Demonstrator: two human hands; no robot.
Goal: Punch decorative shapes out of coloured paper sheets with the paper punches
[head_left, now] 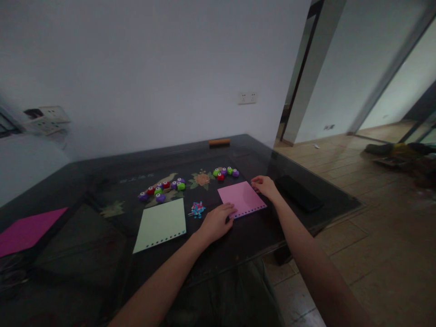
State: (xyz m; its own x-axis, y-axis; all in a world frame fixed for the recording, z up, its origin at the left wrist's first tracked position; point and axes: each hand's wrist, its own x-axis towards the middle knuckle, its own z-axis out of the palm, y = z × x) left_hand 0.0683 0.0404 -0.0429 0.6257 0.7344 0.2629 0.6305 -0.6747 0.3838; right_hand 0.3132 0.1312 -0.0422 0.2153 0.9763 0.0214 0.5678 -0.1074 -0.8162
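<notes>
A pink sheet of paper [241, 196] with a row of punched holes along its near edge lies on the dark tabletop. My left hand [217, 221] rests flat at its near left corner, fingers stretched out and touching it. Beside its far right edge is my right hand [265, 186], with thumb and fingers drawn together; what they hold, if anything, is too small to make out. Left of my left hand lies a pile of small blue, pink and white pieces [197, 209]. A pale green punched sheet [162, 223] lies further left.
Several purple, red and green toy pieces with eyes [159, 190] cluster behind the green sheet; another group [225, 172] sits behind the pink one. A magenta sheet [29, 230] lies far left, a black oblong object [299, 193] right, a brown roll [219, 143] at the back.
</notes>
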